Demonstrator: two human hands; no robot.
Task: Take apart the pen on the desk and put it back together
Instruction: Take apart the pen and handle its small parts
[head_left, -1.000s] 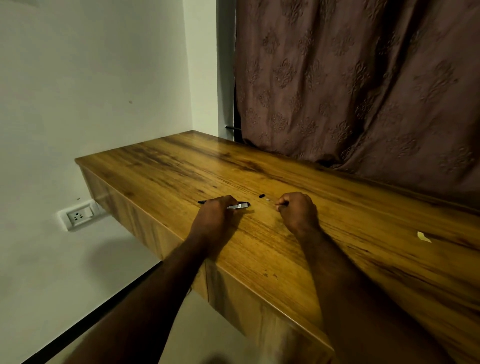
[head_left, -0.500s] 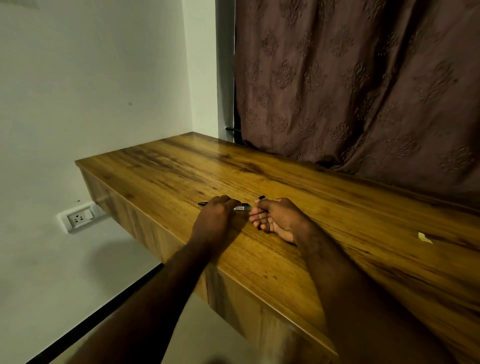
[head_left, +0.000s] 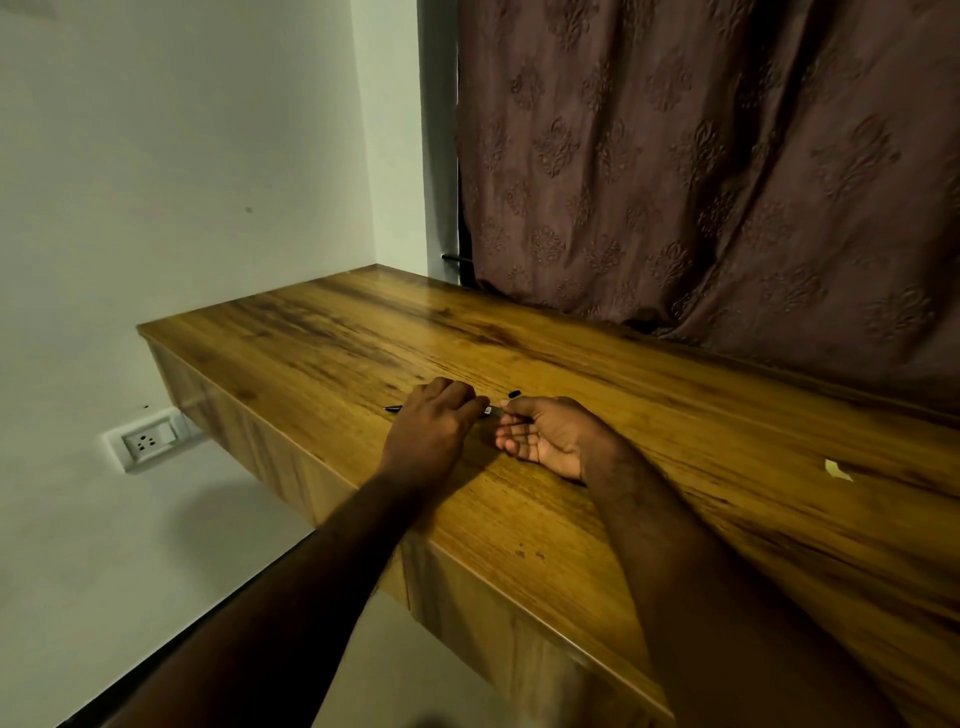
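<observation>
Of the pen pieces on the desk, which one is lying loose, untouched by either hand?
The small black piece just beyond the right hand. It sits alone on the desk, while the long pen body is pinned under the left hand.

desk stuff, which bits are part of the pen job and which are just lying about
Part of the job:
- pen body, under the left hand
- small black pen piece, loose on the desk
- right hand, fingertips at the pen's end

Just lying about:
- pale scrap on the desk
- wall socket
- curtain
</observation>
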